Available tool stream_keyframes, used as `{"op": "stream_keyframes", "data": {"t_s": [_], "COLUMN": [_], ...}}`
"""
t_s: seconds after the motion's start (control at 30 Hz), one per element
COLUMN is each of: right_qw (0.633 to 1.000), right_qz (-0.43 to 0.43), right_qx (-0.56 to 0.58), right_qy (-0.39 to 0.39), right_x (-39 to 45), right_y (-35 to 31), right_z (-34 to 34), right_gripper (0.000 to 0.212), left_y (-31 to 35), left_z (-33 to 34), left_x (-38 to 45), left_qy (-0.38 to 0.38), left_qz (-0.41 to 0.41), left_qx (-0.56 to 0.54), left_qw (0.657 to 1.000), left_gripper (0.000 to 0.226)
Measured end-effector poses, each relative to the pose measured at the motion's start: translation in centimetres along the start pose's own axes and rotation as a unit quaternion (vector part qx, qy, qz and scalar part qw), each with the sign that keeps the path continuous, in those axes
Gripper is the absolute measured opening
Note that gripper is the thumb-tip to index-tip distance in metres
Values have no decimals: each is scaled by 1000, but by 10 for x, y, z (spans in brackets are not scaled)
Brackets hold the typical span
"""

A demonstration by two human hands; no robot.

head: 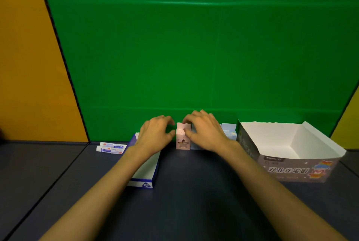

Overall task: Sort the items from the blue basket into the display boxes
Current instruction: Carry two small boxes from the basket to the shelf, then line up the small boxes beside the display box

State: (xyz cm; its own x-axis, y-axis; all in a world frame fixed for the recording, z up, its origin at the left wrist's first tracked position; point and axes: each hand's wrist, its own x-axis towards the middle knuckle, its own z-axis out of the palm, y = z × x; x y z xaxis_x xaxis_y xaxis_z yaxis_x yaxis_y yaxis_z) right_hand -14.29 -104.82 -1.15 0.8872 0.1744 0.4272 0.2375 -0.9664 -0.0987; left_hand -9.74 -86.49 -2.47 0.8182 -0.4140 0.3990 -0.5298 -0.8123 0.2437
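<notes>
A small pink box (181,142) with a star-shaped cut-out stands upright on the dark table by the green backdrop. My right hand (206,132) pinches its upper right side between thumb and fingers. My left hand (156,135) hovers just left of it with curled fingers, holding nothing; whether it touches the box I cannot tell. Pale blue boxes (229,131) stand behind my right hand, partly hidden. A blue-and-white display box (144,180) lies under my left wrist. A large grey display box (291,161) with a white inside stands at the right.
Two white tubes (111,148) with blue print lie at the back left of the table. The green backdrop (194,46) rises right behind the boxes. Orange walls flank both sides. No blue basket is in view.
</notes>
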Motion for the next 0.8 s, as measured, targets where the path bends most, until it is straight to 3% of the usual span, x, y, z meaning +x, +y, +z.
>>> {"op": "stream_keyframes", "data": {"t_s": [0.3, 0.53, 0.8], "right_qw": [993, 981, 971], "right_qz": [-97, -161, -194], "right_qx": [67, 105, 142], "right_qy": [-14, -12, -12], "right_x": [9, 16, 15], "right_y": [-82, -176, -304], "right_z": [14, 20, 30], "right_gripper": [39, 39, 37], "left_y": [-46, -101, -181], "left_z": [-61, -113, -182], "left_x": [-80, -149, -242], "left_qy": [49, 62, 51], "left_qz": [-56, -117, -170], "left_qx": [114, 135, 153], "left_qw": [991, 982, 972], "left_gripper": [45, 54, 49]}}
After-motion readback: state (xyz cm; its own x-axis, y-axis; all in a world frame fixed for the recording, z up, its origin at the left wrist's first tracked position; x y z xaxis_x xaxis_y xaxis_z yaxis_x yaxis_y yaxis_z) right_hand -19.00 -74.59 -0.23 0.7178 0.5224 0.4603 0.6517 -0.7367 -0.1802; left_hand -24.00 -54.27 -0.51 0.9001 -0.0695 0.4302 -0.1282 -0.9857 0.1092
